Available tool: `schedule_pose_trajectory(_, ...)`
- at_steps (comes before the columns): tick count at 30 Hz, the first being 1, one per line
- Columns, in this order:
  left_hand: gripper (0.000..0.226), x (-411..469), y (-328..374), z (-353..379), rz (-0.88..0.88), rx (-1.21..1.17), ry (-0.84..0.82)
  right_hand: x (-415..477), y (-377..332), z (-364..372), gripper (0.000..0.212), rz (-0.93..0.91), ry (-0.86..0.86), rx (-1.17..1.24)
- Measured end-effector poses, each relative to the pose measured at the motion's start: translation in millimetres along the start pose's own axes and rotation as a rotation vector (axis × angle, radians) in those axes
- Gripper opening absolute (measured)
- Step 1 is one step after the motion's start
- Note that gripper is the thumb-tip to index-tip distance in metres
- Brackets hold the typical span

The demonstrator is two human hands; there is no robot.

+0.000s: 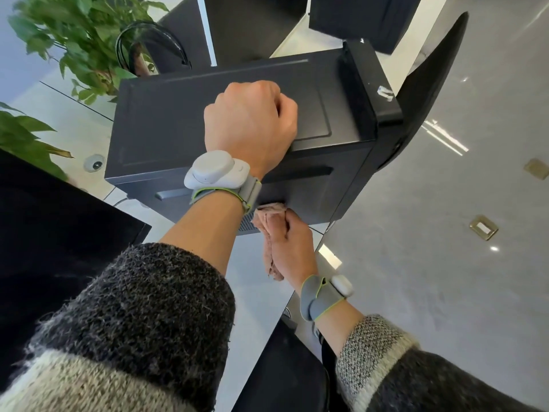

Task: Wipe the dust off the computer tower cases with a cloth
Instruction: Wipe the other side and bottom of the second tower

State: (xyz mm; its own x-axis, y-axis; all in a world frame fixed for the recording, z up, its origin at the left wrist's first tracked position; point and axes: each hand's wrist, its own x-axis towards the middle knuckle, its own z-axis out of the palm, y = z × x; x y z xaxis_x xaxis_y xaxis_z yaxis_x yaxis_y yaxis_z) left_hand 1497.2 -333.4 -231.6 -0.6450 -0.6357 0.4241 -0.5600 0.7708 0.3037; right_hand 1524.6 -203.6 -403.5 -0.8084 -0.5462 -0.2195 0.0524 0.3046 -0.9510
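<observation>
A black computer tower case [166, 120] lies on its side in the middle of the view. My left hand [252, 123] rests on its upper panel as a closed fist, with nothing visible in it. Below it, my right hand [292, 248] grips a crumpled pink cloth [269, 227] and presses it against the case's near side face, by a vent grille. Both wrists carry grey straps with white devices.
A second black case [365, 19] stands at the back right. Green plants [80, 40] and looped black cables [148, 43] sit at the back left. A dark panel [59, 233] fills the left. Glossy grey floor [445, 203] with brass floor sockets [483, 231] spreads right.
</observation>
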Motion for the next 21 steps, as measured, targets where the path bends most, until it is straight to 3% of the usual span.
schedule_pose_trajectory(6,0.034,-0.2,1.7,0.5,-0.002,0.006,0.007,15.1,30.9,3.9,0.019,0.253,-0.142,-0.222)
schedule_pose_trajectory(12,0.038,1.8,0.9,0.6,-0.024,-0.006,0.048,6.4,25.1,12.6,0.020,0.117,-0.113,-0.025)
schedule_pose_trajectory(18,0.039,1.0,2.4,4.6,-0.025,-0.027,0.039,25.4,49.1,4.9,0.032,0.399,-0.171,-0.209)
schedule_pose_trajectory(21,0.038,2.0,0.9,9.1,-0.032,-0.016,0.062,23.7,45.5,2.5,0.028,0.288,-0.137,-0.189)
